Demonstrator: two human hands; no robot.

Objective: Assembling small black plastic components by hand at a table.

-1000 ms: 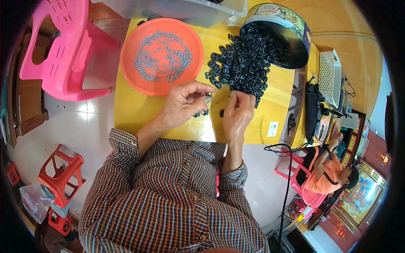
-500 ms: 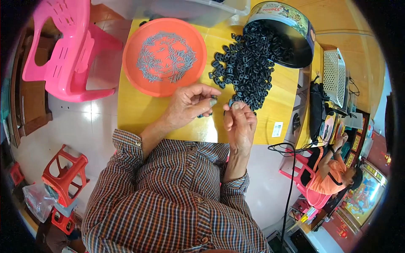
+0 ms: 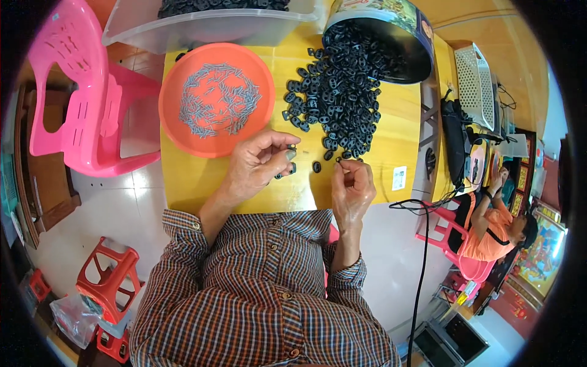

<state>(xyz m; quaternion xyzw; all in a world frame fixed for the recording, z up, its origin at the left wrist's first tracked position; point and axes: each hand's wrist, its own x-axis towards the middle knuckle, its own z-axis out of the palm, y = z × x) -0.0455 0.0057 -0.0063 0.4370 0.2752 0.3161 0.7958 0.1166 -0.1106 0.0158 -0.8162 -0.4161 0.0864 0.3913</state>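
My left hand is over the near part of the yellow table, its thumb and forefinger pinching a small dark piece. More small black pieces show below those fingers; whether they are held or lie on the table I cannot tell. To its right, my right hand is closed, with a small black piece at its fingertips, mostly hidden. A single black oval piece lies between the hands. Beyond them spreads a heap of black two-holed plastic pieces, spilling from a round tin on its side.
An orange round tray with many small grey pins stands at the left of the yellow table. Behind it is a clear plastic bin of black pieces. A pink chair stands left; a black cable hangs right, near a seated person.
My hands have drawn apart, and the right one has shifted slightly down and right. The single black piece between them now shows fully. The whole view has tilted, revealing more of the bin.
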